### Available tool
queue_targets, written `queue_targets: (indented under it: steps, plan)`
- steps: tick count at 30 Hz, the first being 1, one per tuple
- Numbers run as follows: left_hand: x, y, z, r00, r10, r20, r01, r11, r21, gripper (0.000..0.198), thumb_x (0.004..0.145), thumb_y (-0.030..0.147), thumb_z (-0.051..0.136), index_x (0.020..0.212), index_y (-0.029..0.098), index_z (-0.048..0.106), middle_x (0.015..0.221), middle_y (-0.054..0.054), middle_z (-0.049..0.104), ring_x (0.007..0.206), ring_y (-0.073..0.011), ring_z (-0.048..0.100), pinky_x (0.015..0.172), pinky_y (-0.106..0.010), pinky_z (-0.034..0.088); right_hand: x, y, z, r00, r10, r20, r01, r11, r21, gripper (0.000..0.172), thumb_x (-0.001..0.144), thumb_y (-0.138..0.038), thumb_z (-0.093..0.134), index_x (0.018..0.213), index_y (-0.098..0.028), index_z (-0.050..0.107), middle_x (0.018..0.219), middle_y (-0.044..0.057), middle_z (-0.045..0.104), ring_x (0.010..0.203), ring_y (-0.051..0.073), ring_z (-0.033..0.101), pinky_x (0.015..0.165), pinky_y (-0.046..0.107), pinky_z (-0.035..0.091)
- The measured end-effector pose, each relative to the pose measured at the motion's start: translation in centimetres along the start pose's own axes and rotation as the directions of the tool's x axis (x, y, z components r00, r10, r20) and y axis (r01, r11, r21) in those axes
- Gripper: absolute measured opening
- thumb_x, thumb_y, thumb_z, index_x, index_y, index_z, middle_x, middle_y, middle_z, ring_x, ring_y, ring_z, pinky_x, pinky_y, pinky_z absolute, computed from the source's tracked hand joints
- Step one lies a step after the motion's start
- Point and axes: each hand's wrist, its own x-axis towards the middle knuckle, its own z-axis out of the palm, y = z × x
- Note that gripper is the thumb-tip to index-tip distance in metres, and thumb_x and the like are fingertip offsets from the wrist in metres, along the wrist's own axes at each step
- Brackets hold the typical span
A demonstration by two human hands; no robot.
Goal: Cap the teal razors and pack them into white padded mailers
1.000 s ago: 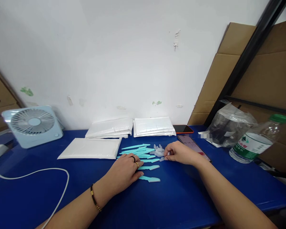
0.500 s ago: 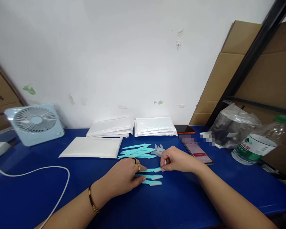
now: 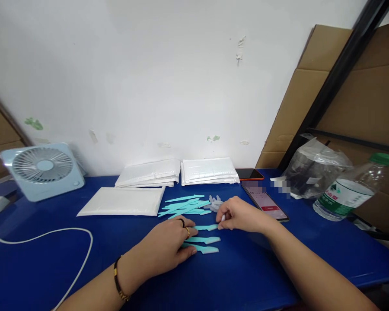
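Three turquoise plastic strips (image 3: 205, 238) lie in a row on the blue table (image 3: 246, 276). My left hand (image 3: 171, 246) rests over their left ends, fingers curled down on them, with rings on two fingers. My right hand (image 3: 240, 214) pinches a small clear piece at the right end of the top strip (image 3: 209, 227). Behind them lies a loose pile of several more turquoise strips (image 3: 184, 206) and a small heap of clear pieces (image 3: 215, 202).
White padded envelopes (image 3: 123, 201) and two stacks (image 3: 210, 171) sit at the back. A small fan (image 3: 43, 170) and white cable (image 3: 52, 235) are at left. Two phones (image 3: 266, 202), a plastic bag (image 3: 314, 166) and a water bottle (image 3: 350, 190) are at right, by cardboard.
My right hand moved from the clear pieces toward me to the top strip's right end. My left hand drew back onto the three strips, which now lie closer together.
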Motion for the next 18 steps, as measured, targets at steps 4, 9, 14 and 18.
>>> queue_targets:
  steps: [4, 9, 14, 18]
  plan:
    - [0.7, -0.4, 0.2, 1.0, -0.008, -0.021, 0.008, 1.0, 0.021, 0.043, 0.084, 0.045, 0.048, 0.121, 0.023, 0.051, 0.12, -0.007, 0.053, 0.111, -0.0219, 0.048, 0.093, -0.034, 0.04, -0.5, 1.8, -2.4, 0.967, 0.069, -0.245, -0.106, 0.984, -0.141, 0.014, 0.072, -0.022, 0.056, 0.076, -0.018, 0.068, 0.067, 0.002, 0.067, 0.06, 0.014, 0.059, 0.055, 0.022, 0.04]
    - [0.8, -0.8, 0.6, 1.0, -0.003, 0.007, 0.003, 0.999, 0.047, 0.056, 0.083, 0.052, 0.046, 0.132, 0.027, 0.038, 0.131, -0.006, 0.046, 0.118, -0.0239, 0.042, 0.098, -0.037, 0.034, -0.3, 3.1, -2.8, 0.977, 0.059, -0.206, -0.108, 0.966, -0.235, 0.016, 0.064, -0.025, 0.066, 0.078, -0.019, 0.069, 0.075, 0.003, 0.067, 0.065, 0.016, 0.059, 0.058, 0.023, 0.041]
    - [0.7, -0.9, 0.9, 1.0, -0.007, -0.011, 0.008, 0.997, 0.074, 0.059, 0.082, 0.054, 0.046, 0.134, 0.027, 0.035, 0.132, -0.006, 0.044, 0.119, -0.0247, 0.04, 0.099, -0.039, 0.032, -0.1, 3.2, -2.2, 0.994, 0.069, -0.087, -0.084, 0.98, -0.181, 0.012, 0.07, -0.026, 0.059, 0.07, -0.019, 0.069, 0.071, 0.002, 0.068, 0.062, 0.015, 0.059, 0.055, 0.023, 0.04]
    - [0.8, -0.9, 0.9, 1.0, 0.0, -0.031, 0.003, 0.996, 0.086, 0.06, 0.082, 0.055, 0.046, 0.134, 0.027, 0.035, 0.132, -0.006, 0.044, 0.12, -0.0257, 0.039, 0.1, -0.04, 0.031, -0.5, 3.5, -2.6, 0.992, 0.123, -0.003, -0.123, 0.987, -0.106, 0.015, 0.068, -0.028, 0.06, 0.074, -0.019, 0.07, 0.067, 0.002, 0.067, 0.059, 0.015, 0.058, 0.051, 0.023, 0.039]
